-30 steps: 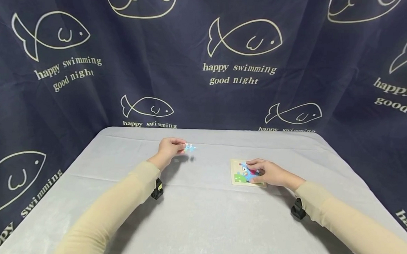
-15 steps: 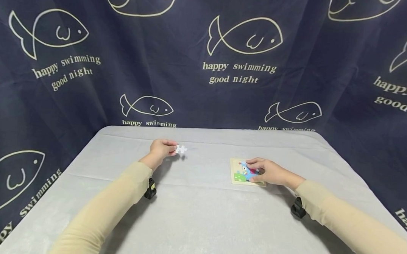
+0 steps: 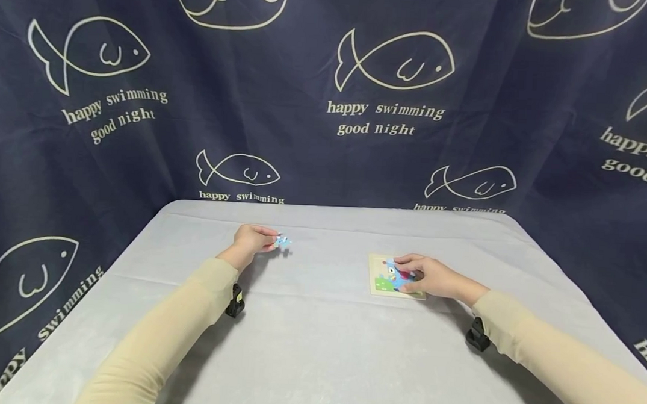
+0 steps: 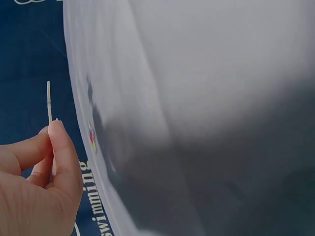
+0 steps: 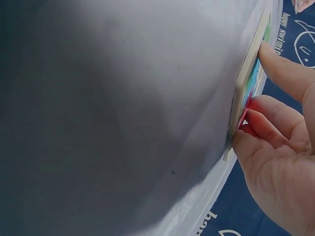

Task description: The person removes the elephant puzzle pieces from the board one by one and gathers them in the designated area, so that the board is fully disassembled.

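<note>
In the head view my left hand point(image 3: 250, 241) pinches a small blue-and-white jigsaw piece point(image 3: 283, 242) above the far left of the table. The left wrist view shows that jigsaw piece point(image 4: 49, 101) edge-on between thumb and fingers. To the right lies a square wooden puzzle board point(image 3: 375, 286), light-rimmed, with a blue character over green. My right hand point(image 3: 429, 275) holds the right side of this board with thumb and bent fingers. Part of the picture is hidden beneath them. Up close in the right wrist view, the fingers point(image 5: 269, 114) touch the board near its red part.
A pale grey cloth covers the table point(image 3: 317, 346). Behind it hangs a dark blue curtain point(image 3: 305, 123) printed with fish and lettering. Each sleeve cuff carries a small black camera mount, one on the left wrist point(image 3: 235, 302) and one on the right wrist point(image 3: 477, 335).
My left hand has shifted left with the jigsaw piece, turning it so its pale side showed midway and its blue print shows now. The right hand stays on the board.
</note>
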Demonstrator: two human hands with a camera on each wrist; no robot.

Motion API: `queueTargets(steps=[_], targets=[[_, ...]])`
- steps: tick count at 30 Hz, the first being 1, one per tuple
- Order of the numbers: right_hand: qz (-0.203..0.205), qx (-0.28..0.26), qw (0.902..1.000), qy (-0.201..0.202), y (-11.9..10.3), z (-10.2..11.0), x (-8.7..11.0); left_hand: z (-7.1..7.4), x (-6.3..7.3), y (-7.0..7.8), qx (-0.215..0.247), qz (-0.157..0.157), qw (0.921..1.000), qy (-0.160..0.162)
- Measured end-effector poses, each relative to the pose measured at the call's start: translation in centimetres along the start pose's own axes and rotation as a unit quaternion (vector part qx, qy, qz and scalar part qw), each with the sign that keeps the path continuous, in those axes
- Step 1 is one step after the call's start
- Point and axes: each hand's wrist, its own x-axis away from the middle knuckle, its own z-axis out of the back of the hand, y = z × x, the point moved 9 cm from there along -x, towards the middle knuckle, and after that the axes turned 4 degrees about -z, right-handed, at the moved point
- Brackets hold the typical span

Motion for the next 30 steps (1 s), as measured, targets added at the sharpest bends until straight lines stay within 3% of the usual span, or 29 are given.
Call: queueTargets(steps=[11, 24, 30], targets=[[0.007, -0.004, 1.0000, 0.001, 0.0, -0.3, 0.1, 1.2, -0.5, -1.4, -0.040, 0.014, 0.9991, 0.011], [-0.003, -0.005, 1.0000, 0.000, 0.2, -0.3, 0.0, 1.0, -0.9, -2.3, -0.083, 0.022, 0.9963, 0.004], [-0.009, -0.005, 0.9999, 0.002, 0.0, 0.0, 0.2, 1.0, -1.0, -2.1, -0.106, 0.029, 0.9936, 0.023]])
